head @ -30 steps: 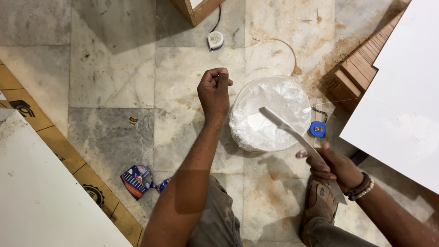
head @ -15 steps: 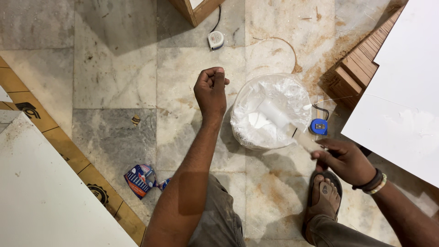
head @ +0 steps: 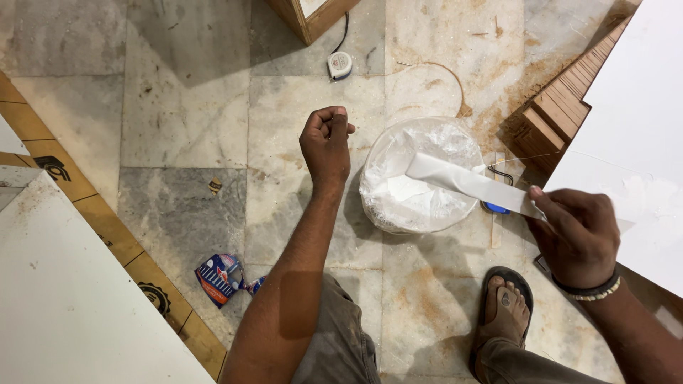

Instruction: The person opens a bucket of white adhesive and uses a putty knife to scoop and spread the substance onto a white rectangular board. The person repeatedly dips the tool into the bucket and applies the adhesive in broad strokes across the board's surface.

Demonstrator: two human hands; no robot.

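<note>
White paste in plastic-lined tub [head: 398, 213], on marble floor [head: 185, 107] between both hands. Right hand [head: 578, 236] closed round end of flat white strip [head: 469, 181]; far end of strip dipped in paste, over tub's middle. Left hand [head: 326, 142] curled into loose fist left of tub, fingertips pinched together, contents too small to tell. Tape measure [head: 340, 65] beyond, well apart. Crumpled blue wrapper [head: 222, 277] near left knee. Sandalled foot [head: 504, 307] below tub. White board [head: 626, 121] at right.

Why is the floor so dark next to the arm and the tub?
Head view: light from above casts soft shadows of the left hand and white tub onto the marble floor; the right hand and its white strip look sharp, no blur.
</note>
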